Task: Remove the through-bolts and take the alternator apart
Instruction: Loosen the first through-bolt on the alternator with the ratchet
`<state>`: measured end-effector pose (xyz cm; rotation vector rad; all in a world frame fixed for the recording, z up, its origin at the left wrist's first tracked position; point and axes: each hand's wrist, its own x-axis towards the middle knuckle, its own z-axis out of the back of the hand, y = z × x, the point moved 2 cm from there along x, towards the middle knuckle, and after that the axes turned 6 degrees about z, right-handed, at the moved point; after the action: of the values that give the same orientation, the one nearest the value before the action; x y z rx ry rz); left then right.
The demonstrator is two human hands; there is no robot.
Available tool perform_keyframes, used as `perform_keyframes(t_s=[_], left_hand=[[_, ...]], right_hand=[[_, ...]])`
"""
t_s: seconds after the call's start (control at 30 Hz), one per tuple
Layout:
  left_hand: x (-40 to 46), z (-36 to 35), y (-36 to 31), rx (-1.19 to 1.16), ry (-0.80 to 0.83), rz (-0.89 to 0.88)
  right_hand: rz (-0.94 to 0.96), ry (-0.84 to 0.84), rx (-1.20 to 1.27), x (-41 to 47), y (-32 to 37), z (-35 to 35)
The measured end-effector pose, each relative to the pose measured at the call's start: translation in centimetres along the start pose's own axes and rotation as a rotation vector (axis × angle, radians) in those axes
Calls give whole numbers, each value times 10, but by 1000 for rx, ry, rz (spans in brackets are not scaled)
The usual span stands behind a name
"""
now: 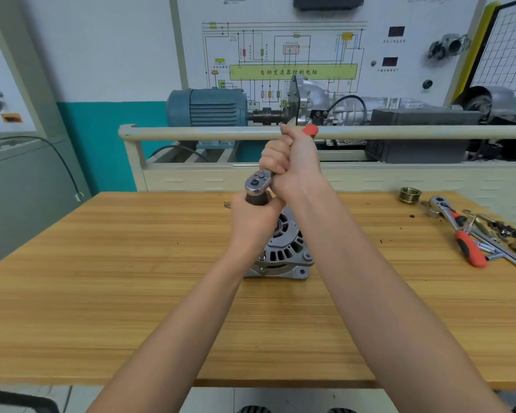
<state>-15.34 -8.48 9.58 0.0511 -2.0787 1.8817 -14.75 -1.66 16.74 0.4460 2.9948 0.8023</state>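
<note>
A grey alternator (286, 248) stands on the wooden table (131, 278), its slotted end housing facing up toward me. Above it I hold a ratchet wrench (258, 181) with a chrome head and a red-tipped handle that points away from me. My right hand (292, 162) grips the handle just behind the head. My left hand (253, 219) is wrapped around the dark socket or extension under the ratchet head, which runs down toward the alternator's left side. A small bolt head (262, 257) shows at the housing's left edge.
At the table's right lie a brass-coloured pulley (410, 194), a second red-handled ratchet (459, 231) and several loose sockets, bolts and small parts (501, 234). Behind the table runs a beige rail (206, 133) with a blue motor (206, 107) and gearbox trainer.
</note>
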Motion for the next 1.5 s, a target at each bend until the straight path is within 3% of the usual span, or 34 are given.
perform_keyframes(t_s=[0.07, 0.17, 0.23, 0.3, 0.4, 0.43, 0.5, 0.63, 0.7, 0.77, 0.87, 0.9, 1.0, 1.1, 1.17, 1.23, 1.37, 1.43, 1.5], left_hand=[[-3, 1, 2, 113, 130, -65], [-8, 7, -4, 308, 583, -129], [-7, 11, -6, 338, 681, -118], [-3, 11, -5, 264, 532, -102], [-1, 5, 0, 12, 98, -24], [-1, 4, 1, -32, 28, -7], [-1, 5, 5, 41, 73, -43], [-4, 14, -2, 316, 549, -138], [-5, 14, -5, 318, 631, -121], [-3, 11, -3, 234, 483, -109], [-2, 4, 2, 1, 64, -66], [-3, 2, 3, -64, -6, -66], [-5, 3, 7, 15, 66, -131], [-4, 12, 0, 215, 416, -131], [-2, 16, -4, 245, 562, -90], [1, 15, -5, 212, 489, -76], [-1, 2, 0, -38, 50, -66], [-3, -1, 3, -38, 21, -81], [-1, 3, 3, 94, 174, -111]], right_hand=[[-147, 105, -66, -2, 3, 1], [-398, 299, -191, -6, 2, 2], [-429, 313, -221, -7, -1, 1], [-323, 220, -146, -5, -3, 0], [-41, 41, -26, -1, -3, 0], [-3, 23, -22, -1, -2, 0], [-61, 74, -56, -3, -1, 0], [-355, 263, -186, -5, -1, -2], [-404, 279, -220, -5, -3, -3], [-325, 212, -172, -5, -5, -5], [-21, 49, -68, -3, -6, -3], [41, 25, -60, -3, -6, -2], [-35, 83, -88, -4, -4, 1], [-297, 220, -126, -3, -2, -1], [-353, 236, -150, -2, -4, -2], [-287, 175, -126, -1, -6, -4], [12, -1, -30, 0, -3, -2], [15, 11, -27, -1, 0, 0], [-118, 104, -55, -3, 3, 2]])
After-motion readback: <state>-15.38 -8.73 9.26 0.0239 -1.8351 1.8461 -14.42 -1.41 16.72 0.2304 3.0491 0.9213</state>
